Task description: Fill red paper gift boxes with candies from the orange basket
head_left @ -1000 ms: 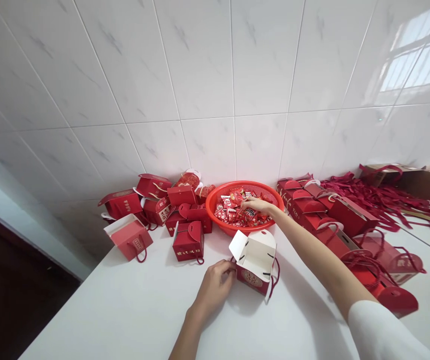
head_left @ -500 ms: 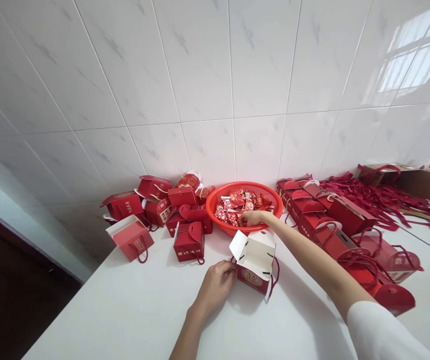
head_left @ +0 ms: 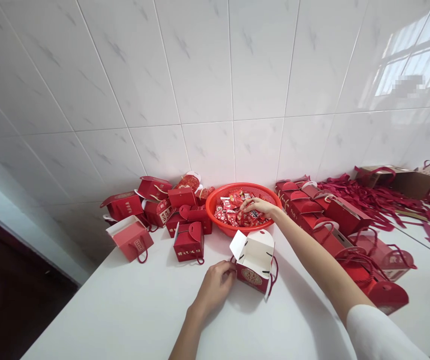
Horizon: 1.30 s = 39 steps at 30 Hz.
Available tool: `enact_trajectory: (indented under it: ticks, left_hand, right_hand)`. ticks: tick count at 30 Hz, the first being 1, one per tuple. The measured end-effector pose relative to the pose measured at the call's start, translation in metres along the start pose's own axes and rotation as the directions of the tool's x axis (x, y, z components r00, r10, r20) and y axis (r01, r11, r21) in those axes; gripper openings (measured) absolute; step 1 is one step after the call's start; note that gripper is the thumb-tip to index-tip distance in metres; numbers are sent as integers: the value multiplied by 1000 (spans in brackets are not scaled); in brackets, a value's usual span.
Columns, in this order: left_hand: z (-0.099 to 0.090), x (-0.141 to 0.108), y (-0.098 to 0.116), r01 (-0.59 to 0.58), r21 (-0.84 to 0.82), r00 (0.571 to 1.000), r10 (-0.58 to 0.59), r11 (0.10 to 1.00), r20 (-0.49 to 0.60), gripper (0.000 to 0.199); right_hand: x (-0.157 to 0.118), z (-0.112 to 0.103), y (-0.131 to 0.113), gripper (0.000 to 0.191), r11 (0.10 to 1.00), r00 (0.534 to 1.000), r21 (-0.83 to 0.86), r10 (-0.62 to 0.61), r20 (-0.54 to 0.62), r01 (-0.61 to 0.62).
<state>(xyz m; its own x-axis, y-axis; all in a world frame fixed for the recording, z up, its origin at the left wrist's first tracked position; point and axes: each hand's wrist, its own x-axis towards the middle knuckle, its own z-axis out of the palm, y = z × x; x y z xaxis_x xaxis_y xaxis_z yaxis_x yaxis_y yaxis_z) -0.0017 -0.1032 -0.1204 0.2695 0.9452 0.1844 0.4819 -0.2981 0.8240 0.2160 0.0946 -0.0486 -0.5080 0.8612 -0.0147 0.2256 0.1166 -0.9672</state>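
A red gift box with a white inside stands with its lid flaps up on the white table. My left hand rests at its left end, fingers curled against the side and the cord there. Behind the box, an orange-red plastic basket holds many small red-wrapped sweets. My right hand is over the sweets inside the basket, its fingers stretched down to the left and slightly apart. I make out no sweet held in it. The inside of the box shows white, with dark slots along its edges.
Several red boxes with cord handles stand in a group on the left. More closed red boxes line the right side, near my right forearm. Behind them lie a heap of dark red ribbons and a brown carton. A tiled wall rises behind.
My right hand has lifted a little and shifted slightly right within the basket, its fingers now more stretched out. My left hand and the open gift box have stayed in place.
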Motion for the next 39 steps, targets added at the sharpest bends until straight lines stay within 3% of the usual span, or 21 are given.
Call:
enact_trajectory:
  ticks: [8, 12, 15, 18, 22, 29, 34, 39]
  left_hand:
    - [0, -1, -2, 13, 8, 1000, -13, 1000, 17, 25]
    - [1, 0, -3, 3, 13, 1000, -4, 1000, 6, 26]
    - [1, 0, 0, -7, 21, 1000, 7, 1000, -7, 25]
    - [0, 0, 3, -17, 20, 1000, 17, 1000, -13, 23]
    - [0, 0, 2, -10, 24, 1000, 10, 1000, 4, 24]
    - [2, 0, -2, -16, -5, 1000, 16, 1000, 8, 24]
    - [2, 0, -1, -13, -14, 1000, 13, 1000, 8, 25]
    - [2, 0, -3, -2, 0, 1000, 2, 1000, 22, 28]
  right_hand:
    - [-8, -2, -6, 23, 991, 1000, 134, 15, -2, -15]
    - [-23, -2, -26, 30, 978, 999, 205, -40, 3, 39]
    - [-43, -2, -48, 35, 971, 990, 226, -103, 97, 79]
    - [-64, 3, -67, 35, 986, 965, 128, -135, 224, 108]
    - [-80, 14, -74, 31, 992, 950, -55, -90, 298, 111]
    - [-84, 40, -65, 31, 847, 975, -488, -153, 159, 213]
    - [-85, 50, -62, 52, 967, 984, -243, -34, 173, 76]
    - [-87, 47, -61, 69, 989, 975, -74, -110, 195, 126]
